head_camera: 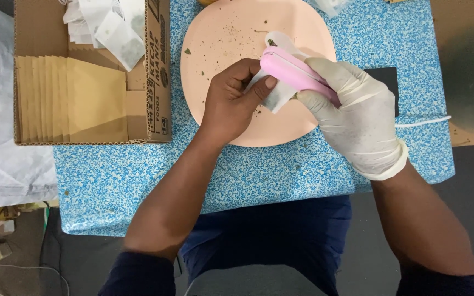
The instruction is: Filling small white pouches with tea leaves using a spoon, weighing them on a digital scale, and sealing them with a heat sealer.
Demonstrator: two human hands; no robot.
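Blue speckled table (138, 181), pink plate (220, 44), gloved right hand (357, 120) squeezed pink sealer (294, 74), bare left hand (234, 101) pinched white bag (278, 97).

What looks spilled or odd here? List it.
Green-brown crumbs lie scattered over the pink plate and a few on the blue cloth. Only the right hand wears a glove; the left hand is bare.

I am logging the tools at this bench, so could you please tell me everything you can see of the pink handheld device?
The pink handheld device is a slim bar that looks like smooth plastic, with two long halves closed together. It lies slanted above the peach round plate. The right hand, in a whitish glove, grips its lower end. A small white pouch is pinched between its halves, and the bare left hand holds that pouch, thumb against the device's tip.
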